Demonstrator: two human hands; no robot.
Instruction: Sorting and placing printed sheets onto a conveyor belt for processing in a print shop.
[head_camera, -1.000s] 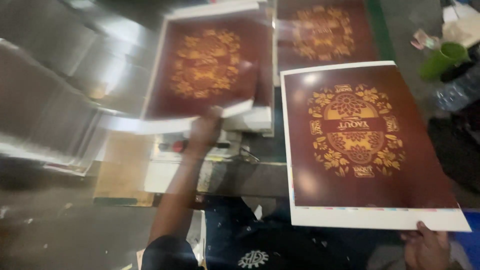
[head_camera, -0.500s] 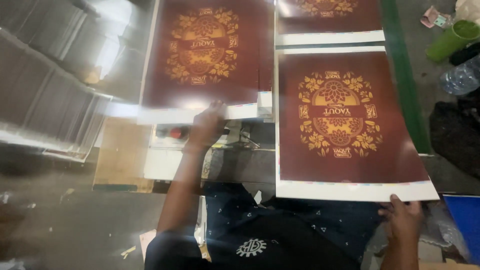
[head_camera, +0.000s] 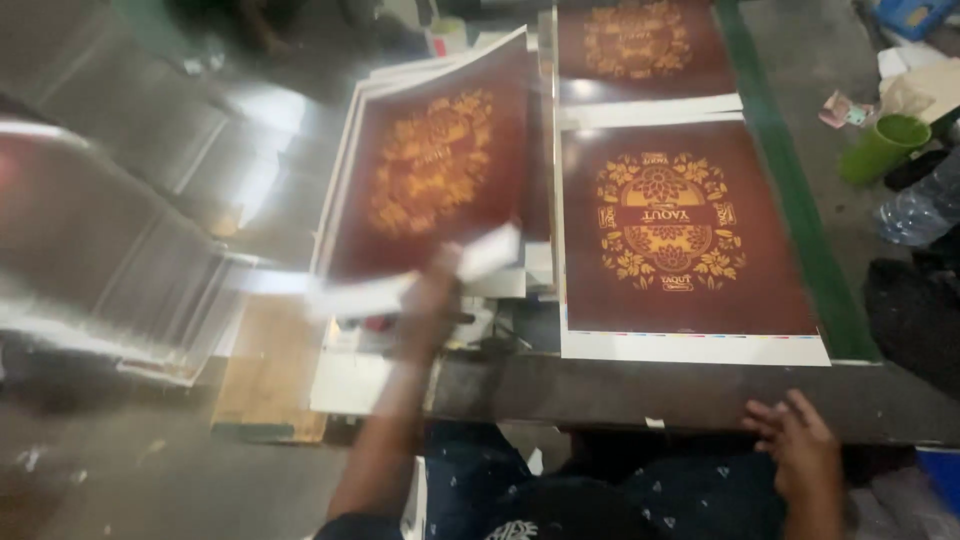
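stack of sheets (head_camera: 440, 170) left; single sheet (head_camera: 680, 230) right of it; cup (head_camera: 884, 147) and bottle (head_camera: 915, 212) far right.

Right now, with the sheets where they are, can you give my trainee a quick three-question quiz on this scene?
1. True or false: the left hand is lifting the edge of a printed sheet on the left stack.
2. What is the right hand holding? A) a sheet B) the green cup C) nothing
3. What main colour are the printed sheets?

Key: 1 true; 2 C, it is open below the flat sheet; 3 dark red with a gold pattern.
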